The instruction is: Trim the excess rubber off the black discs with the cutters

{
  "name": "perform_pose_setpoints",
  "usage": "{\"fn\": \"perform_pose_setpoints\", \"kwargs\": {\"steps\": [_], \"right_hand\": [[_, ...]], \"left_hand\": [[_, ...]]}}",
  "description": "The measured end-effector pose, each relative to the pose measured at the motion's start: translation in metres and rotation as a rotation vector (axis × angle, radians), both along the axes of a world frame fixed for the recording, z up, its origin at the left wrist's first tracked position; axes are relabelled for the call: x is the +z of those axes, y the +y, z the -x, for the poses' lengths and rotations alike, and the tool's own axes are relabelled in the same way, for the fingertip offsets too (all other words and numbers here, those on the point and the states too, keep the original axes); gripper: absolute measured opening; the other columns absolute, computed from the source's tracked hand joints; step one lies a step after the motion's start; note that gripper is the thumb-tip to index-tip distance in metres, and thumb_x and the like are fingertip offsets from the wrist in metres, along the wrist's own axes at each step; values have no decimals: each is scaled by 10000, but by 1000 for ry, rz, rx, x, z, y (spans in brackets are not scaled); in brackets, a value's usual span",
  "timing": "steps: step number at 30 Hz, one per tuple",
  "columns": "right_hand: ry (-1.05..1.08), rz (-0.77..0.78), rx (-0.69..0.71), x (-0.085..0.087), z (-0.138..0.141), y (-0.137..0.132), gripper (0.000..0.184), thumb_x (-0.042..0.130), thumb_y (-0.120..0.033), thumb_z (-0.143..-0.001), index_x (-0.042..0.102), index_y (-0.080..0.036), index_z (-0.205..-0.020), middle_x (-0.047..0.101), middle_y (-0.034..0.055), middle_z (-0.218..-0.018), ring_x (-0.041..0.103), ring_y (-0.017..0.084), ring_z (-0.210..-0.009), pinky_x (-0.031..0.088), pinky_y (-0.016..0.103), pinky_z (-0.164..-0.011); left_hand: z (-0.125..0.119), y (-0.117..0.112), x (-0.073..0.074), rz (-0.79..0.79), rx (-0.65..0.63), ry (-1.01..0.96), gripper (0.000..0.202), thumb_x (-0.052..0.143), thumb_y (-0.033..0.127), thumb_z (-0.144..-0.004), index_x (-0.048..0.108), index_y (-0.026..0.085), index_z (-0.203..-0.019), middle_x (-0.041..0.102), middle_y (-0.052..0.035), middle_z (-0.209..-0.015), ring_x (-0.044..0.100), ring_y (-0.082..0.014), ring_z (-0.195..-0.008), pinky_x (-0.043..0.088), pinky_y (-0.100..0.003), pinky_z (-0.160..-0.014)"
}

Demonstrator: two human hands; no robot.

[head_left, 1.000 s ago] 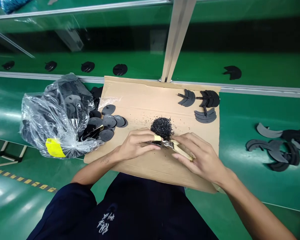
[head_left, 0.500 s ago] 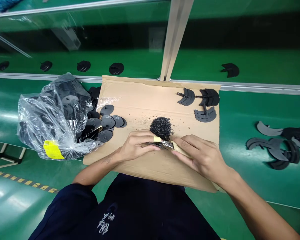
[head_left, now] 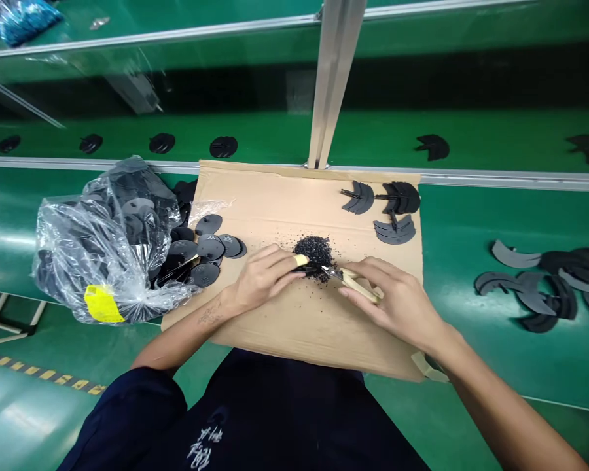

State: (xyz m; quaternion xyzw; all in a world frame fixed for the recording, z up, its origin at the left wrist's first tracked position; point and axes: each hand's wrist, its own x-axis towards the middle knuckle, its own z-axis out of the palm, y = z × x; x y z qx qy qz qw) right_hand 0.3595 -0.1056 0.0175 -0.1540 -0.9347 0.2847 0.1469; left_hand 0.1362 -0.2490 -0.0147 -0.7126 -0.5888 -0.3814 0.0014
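My left hand (head_left: 262,278) pinches a small black plastic part (head_left: 312,269), mostly hidden by the fingers and hard to tell from the dark bits behind it. A yellow cover (head_left: 301,260) wraps one fingertip of that hand. In my right hand (head_left: 397,297) is a pair of nippers (head_left: 360,286) with pale yellow handles, its metal jaws pointing left at the part's right end. Whether the jaws touch the part I cannot tell. Just beyond both hands lies a pile of black plastic bits (head_left: 314,246) on a cardboard sheet (head_left: 275,330).
On the left sits a clear bag (head_left: 103,235) of black parts with a yellow label, beside loose black discs (head_left: 210,246). Curved black pieces (head_left: 395,229) lie at the cardboard's far right, and more crescents (head_left: 535,291) on the green table. A metal post (head_left: 331,91) rises behind.
Both hands have shifted slightly away from my body, bringing the part over the near edge of the pile. The nippers have turned, and more of their handles shows. My view has tilted slightly.
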Motion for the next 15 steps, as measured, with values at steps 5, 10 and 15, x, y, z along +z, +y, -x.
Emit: {"fn": "perform_pose_setpoints", "kwargs": {"steps": [5,10,15], "right_hand": [[195,145,-100,-12,15,-12,238,638,-299,-984,594,-195,-1193,714,66,-974,653,190,-758,539,309,-662],[334,-294,54,-6,27,-26,179,529,-71,-989,621,-160,-1114,730,90,-933,649,197,-771,475,318,-637],[366,-152,213,4,15,-18,240,545,-122,-995,577,-144,-1231,727,120,-1023,674,221,-870,536,352,-720]], "left_hand": [[-11,1,-5,5,-1,-500,205,725,253,-940,647,149,-1098,757,-76,-986,735,-158,-880,605,-242,-766],[-11,1,-2,-3,-55,-201,210,606,147,-979,663,163,-1180,747,-101,-1046,716,-196,-955,605,-329,-853],[-8,-5,-3,41,-76,-159,299,510,50,-964,661,143,-1205,730,-125,-1067,698,-204,-977,603,-340,-848]]}}
